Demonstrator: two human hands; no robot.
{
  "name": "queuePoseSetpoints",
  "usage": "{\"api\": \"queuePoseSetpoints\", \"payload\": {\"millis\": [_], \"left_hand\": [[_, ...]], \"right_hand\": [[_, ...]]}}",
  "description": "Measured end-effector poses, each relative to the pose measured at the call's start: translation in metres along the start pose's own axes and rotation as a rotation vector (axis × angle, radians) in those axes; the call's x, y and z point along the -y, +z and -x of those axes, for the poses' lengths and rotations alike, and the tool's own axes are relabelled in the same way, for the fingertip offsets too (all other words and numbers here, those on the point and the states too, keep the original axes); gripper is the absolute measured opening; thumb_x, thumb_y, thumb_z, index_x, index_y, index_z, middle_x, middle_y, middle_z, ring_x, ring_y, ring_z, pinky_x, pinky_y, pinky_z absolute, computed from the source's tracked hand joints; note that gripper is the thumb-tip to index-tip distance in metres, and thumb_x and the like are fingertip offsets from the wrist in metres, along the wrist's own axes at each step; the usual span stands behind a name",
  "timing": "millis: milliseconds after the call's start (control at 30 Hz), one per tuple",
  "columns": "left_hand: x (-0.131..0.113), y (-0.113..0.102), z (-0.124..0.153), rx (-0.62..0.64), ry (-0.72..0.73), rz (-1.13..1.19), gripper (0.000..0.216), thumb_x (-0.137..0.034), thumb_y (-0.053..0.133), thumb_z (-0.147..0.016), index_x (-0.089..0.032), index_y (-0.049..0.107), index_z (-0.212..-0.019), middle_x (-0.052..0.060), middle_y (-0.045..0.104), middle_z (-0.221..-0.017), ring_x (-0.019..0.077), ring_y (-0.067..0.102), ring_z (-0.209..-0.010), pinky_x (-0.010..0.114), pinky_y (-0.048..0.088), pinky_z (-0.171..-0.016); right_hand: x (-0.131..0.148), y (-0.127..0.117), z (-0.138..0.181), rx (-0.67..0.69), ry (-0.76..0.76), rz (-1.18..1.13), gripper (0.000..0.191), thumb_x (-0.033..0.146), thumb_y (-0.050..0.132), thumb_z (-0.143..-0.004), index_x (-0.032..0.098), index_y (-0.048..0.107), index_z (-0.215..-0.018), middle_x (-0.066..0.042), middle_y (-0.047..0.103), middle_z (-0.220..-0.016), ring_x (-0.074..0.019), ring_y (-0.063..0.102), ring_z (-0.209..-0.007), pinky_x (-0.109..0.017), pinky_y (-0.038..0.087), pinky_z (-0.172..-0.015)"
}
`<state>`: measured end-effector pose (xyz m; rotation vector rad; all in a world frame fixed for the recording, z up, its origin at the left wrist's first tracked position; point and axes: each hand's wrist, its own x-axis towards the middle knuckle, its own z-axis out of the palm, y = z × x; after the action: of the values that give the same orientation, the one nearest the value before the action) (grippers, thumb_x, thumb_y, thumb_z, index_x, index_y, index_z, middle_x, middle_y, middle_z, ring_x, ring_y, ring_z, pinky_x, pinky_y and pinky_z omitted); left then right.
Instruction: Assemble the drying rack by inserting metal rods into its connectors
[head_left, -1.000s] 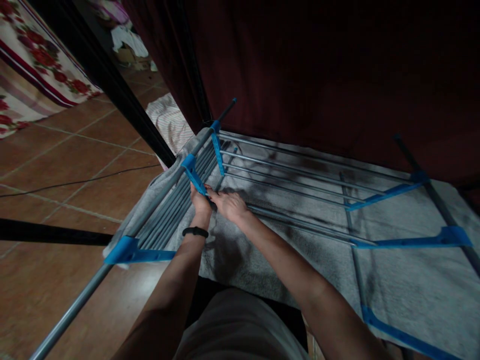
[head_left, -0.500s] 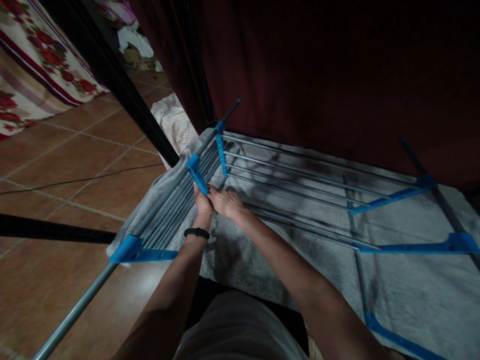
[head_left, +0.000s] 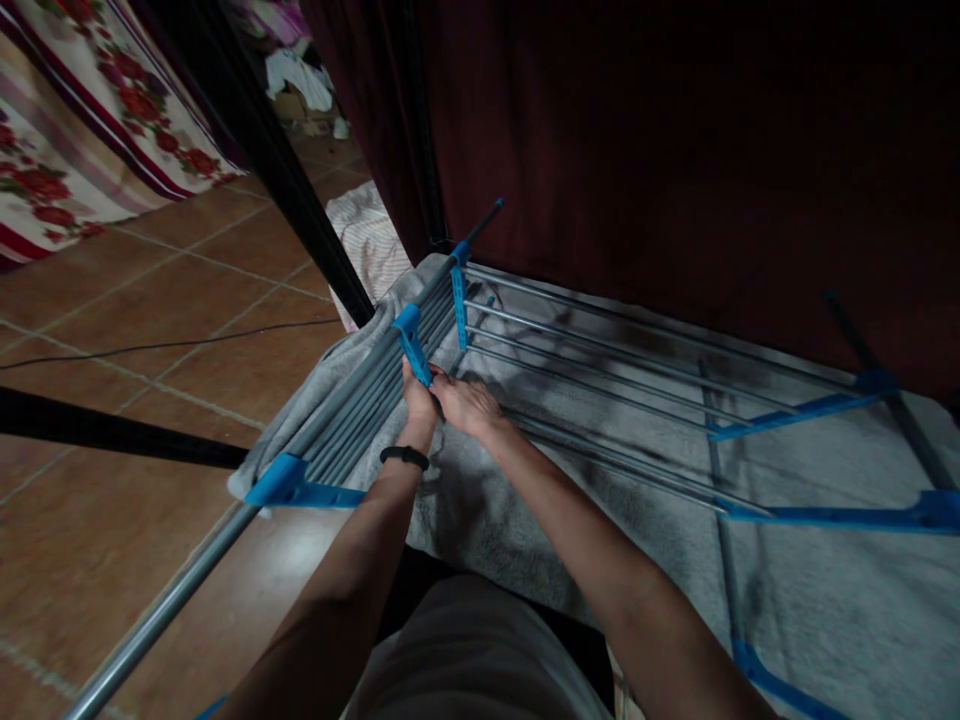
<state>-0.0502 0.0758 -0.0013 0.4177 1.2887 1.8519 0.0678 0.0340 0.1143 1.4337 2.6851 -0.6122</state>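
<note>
My left hand (head_left: 420,402), a black band on its wrist, is closed around the lower end of a blue plastic bracket (head_left: 415,345). This bracket hangs from a long grey metal tube (head_left: 352,385) of a partly assembled rack. My right hand (head_left: 468,404) meets the left one at that same end, fingers pinched against it; the fingertips are partly hidden. Thin metal rods (head_left: 592,455) stretch from behind my right hand to a blue bracket (head_left: 840,515) at right. Farther back, another blue bracket (head_left: 460,305) carries several rods.
A grey blanket (head_left: 825,600) lies under the rack. Loose grey tubes (head_left: 360,420) rest along its left side. Black posts (head_left: 300,200) and a dark red curtain (head_left: 637,150) border the surface. A cable (head_left: 165,345) crosses the tiled floor (head_left: 90,430).
The view has turned slightly left, so the rack and blanket appear farther right. Both hands stay at the same bracket end, with only a slight shift of the fingers.
</note>
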Motion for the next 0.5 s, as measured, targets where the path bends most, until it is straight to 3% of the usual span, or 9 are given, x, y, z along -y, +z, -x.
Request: {"api": "queuePoseSetpoints", "payload": {"millis": [500], "left_hand": [[-0.0072,0.0054,0.0083,0.01,-0.005,0.004,0.044,-0.037,0.045,-0.107,-0.023,0.057,-0.067,0.0,0.06,-0.056,0.016,0.058,-0.054,0.028,0.054,-0.061]], "right_hand": [[-0.0042,0.0059,-0.0016,0.004,-0.035,0.015,0.048,0.03,0.022,-0.116,0.021,0.059,-0.144,-0.013,0.072,-0.147,-0.0269,0.075,-0.124,-0.043,0.057,-0.107]]}}
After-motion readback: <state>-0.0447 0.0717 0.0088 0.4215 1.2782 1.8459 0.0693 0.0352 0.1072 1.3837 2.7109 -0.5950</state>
